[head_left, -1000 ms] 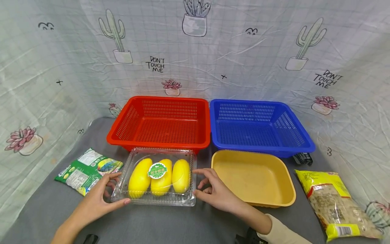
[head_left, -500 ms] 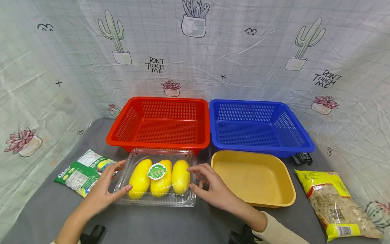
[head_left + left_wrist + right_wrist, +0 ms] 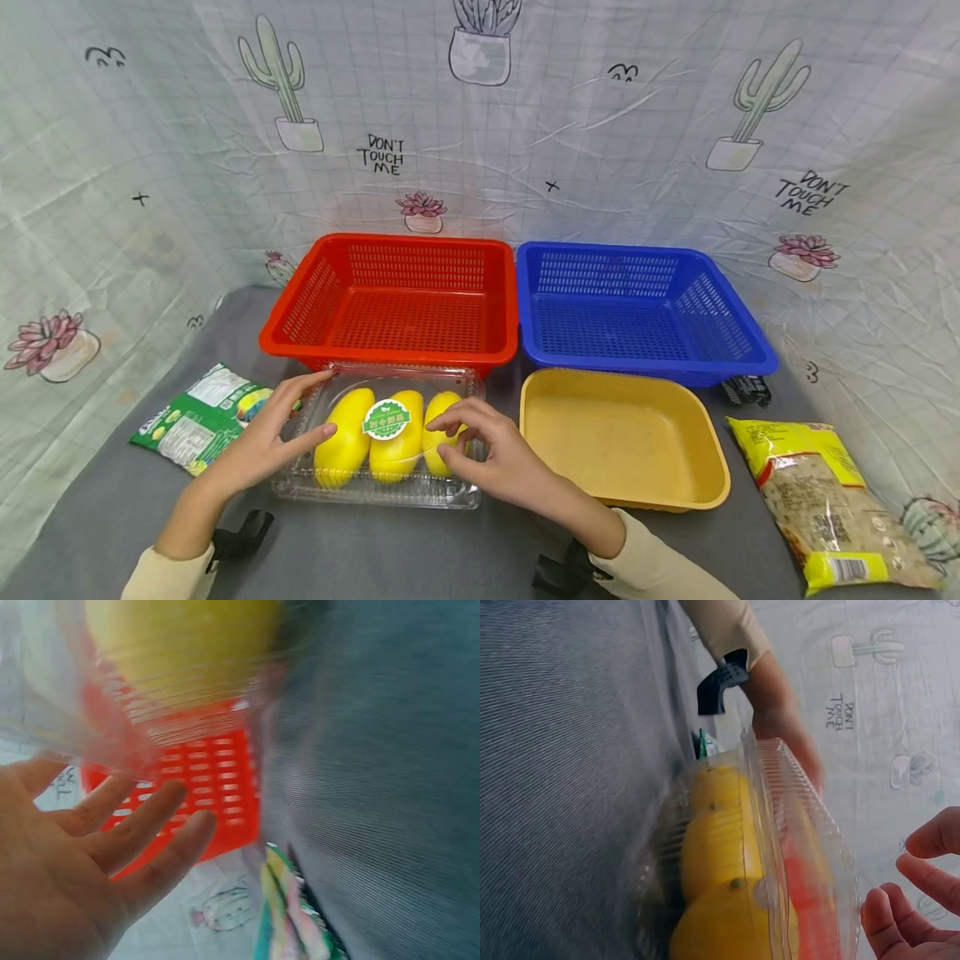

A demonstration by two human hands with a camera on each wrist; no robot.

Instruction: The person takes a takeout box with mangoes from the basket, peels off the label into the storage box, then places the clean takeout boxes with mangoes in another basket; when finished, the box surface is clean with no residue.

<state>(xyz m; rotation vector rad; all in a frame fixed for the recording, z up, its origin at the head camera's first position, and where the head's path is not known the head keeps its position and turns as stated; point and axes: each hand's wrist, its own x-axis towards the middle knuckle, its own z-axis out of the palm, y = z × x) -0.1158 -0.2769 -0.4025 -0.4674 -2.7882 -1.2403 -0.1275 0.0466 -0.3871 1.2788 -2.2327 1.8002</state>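
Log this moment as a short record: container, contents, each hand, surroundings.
container: clear plastic box, green-and-white label on top
contents: three yellow fruits
left hand: at box's left side, contact unclear
right hand: over box's right end, fingers bent, gripping nothing
behind: red basket, blue basket
right of box: tan tray, yellow-ended bag
left of box: green packet

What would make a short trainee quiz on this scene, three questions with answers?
1. How many yellow fruits are in the clear box?
2. True or false: the tan tray stands nearer the person than the blue basket does.
3. Which is nearest the green packet?
A) blue basket
B) left hand
C) right hand

Key:
1. Three
2. True
3. B
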